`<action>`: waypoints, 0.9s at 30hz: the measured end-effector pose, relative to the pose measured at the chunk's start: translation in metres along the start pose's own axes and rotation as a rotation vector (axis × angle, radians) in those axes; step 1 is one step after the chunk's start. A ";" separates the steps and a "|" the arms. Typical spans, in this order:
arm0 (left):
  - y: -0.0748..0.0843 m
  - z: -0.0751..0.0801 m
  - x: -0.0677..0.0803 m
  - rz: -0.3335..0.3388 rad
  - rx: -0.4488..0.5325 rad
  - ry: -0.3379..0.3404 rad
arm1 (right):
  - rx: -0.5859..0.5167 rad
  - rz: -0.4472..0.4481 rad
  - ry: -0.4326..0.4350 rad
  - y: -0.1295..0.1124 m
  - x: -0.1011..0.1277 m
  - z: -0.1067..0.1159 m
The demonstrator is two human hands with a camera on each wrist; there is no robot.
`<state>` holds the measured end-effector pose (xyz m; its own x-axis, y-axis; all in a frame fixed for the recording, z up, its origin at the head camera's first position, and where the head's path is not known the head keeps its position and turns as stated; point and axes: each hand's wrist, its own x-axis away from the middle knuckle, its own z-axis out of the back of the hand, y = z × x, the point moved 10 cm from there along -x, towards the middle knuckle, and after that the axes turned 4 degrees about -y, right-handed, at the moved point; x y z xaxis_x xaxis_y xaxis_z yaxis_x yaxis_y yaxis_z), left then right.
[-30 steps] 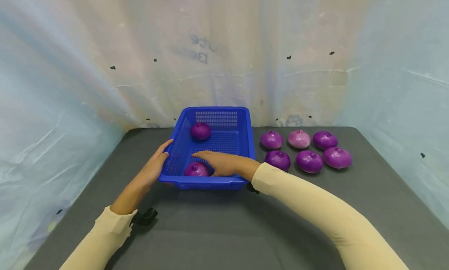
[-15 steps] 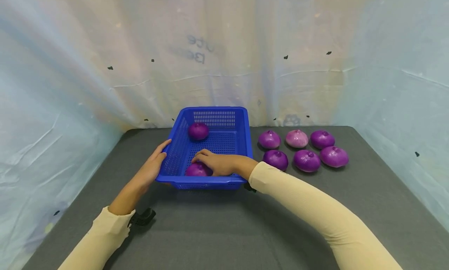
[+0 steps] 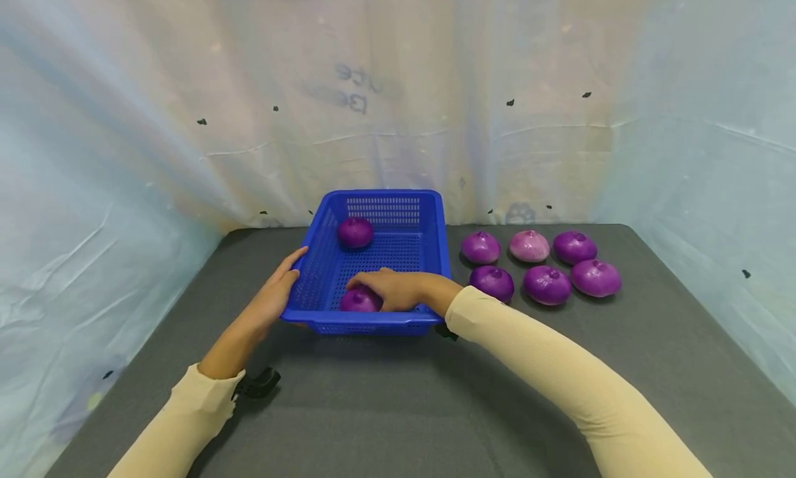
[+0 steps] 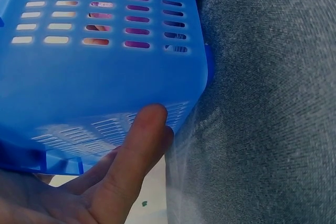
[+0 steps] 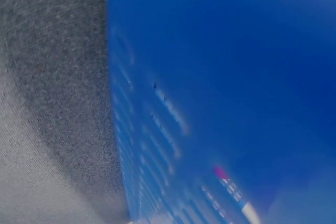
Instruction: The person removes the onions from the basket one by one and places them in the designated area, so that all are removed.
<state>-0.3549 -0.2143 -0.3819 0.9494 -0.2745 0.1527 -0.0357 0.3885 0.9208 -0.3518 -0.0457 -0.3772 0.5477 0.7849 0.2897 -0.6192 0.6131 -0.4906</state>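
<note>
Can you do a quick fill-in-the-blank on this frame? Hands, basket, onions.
1. The right hand rests on a purple onion inside the blue ____.
2. The left hand touches the basket's ____ side wall.
3. On the grey table to the right of the basket lie ____ onions in two rows.
4. One onion of the back row is ____ than the others.

Missing words: basket; left; six; paler

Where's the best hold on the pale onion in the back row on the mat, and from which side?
Grip the pale onion across its wide, rounded middle, coming straight down from above. It sits flat with its stem nub up, and purple onions crowd it left, right and in front, so a sideways approach looks blocked.
</note>
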 end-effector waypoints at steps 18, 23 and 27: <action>-0.002 0.002 0.000 -0.011 0.000 -0.002 | 0.072 -0.016 0.124 -0.006 0.005 0.014; -0.002 0.002 0.001 -0.009 0.010 -0.006 | 0.066 -0.032 0.179 -0.006 0.014 0.023; 0.000 0.001 0.000 -0.016 0.003 -0.011 | 0.043 -0.033 0.220 -0.002 0.026 0.031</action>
<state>-0.3552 -0.2146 -0.3812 0.9463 -0.2903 0.1421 -0.0216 0.3818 0.9240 -0.3534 -0.0236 -0.3434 0.6747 0.7289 0.1160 -0.6199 0.6450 -0.4468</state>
